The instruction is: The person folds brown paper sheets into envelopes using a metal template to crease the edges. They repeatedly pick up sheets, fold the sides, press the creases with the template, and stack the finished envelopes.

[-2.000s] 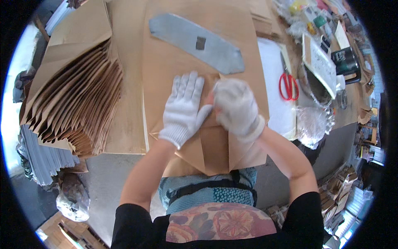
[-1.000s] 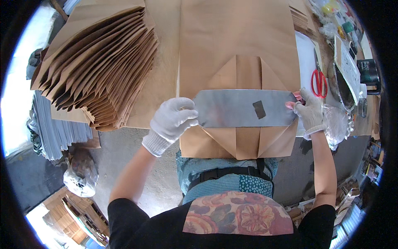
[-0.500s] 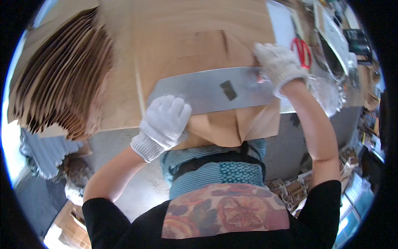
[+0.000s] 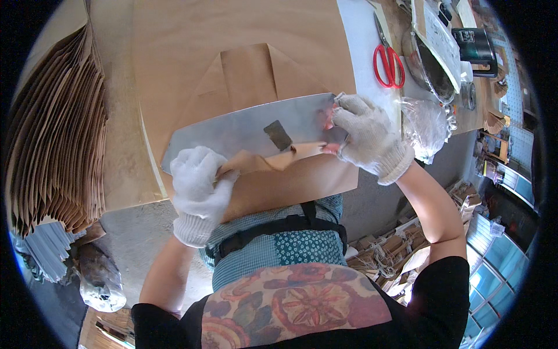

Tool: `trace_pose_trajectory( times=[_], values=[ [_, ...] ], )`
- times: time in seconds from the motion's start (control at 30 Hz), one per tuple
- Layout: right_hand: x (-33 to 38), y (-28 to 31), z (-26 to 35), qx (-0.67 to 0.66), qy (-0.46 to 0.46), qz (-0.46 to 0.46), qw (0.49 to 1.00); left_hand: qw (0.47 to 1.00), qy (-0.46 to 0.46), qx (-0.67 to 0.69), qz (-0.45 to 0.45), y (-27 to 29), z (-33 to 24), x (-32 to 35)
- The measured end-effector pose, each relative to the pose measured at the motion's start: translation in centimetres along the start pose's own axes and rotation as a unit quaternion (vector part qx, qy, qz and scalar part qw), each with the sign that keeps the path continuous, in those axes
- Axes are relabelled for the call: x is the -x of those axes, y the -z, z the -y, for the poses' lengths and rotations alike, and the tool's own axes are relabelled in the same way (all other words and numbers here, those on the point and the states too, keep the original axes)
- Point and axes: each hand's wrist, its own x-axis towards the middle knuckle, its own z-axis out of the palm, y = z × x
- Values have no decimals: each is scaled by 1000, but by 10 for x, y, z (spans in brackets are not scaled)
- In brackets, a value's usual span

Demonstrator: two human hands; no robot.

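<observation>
Grey concrete floor shows on the body side of both hands, below the broad brown worktop. Between the hands and slightly beyond them lies a long silvery-grey metal plate with angled ends and a dark four-sided patch. Its long axis runs crosswise from hand to hand, on a slant: the right end lies farther from the body, the left end nearer. A creased brown paper flap, lifted from the body side, spans the gap between the hands and hides part of the plate's near edge.

The white-gloved left hand is curled closed on the flap's left end, just beside the plate's left tip. The off-white-gloved right hand sits farther out, bare fingertips at the plate's right end, thumb at the flap's right end; how tightly it grips cannot be told. Both hands are thus equally close to the plate, one at each end.

Beneath and beyond spreads a large smooth brown paper sheet. Left of the left hand fans a thick stack of folded brown paper. Beyond the right hand lie red-handled metal scissors; to its right, a crumpled clear plastic bag.
</observation>
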Motion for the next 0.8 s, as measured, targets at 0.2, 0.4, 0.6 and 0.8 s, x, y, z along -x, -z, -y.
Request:
trace_pose_trajectory(
  times=[0.2, 0.4, 0.6, 0.8],
  values=[
    [-26, -5, 5, 33, -28, 8, 999, 988, 38, -133, -68, 19, -12, -33],
    [-36, -13, -9, 30, -76, -46, 996, 990, 109, -89, -15, 22, 6, -75],
    [-26, -18, -10, 20, -89, -36, 995, 993, 106, 34, -30, 12, -1, -72],
    [-1, -41, -3, 28, -61, -98, 993, 995, 65, 42, -69, -4, -10, -54]
  ],
)
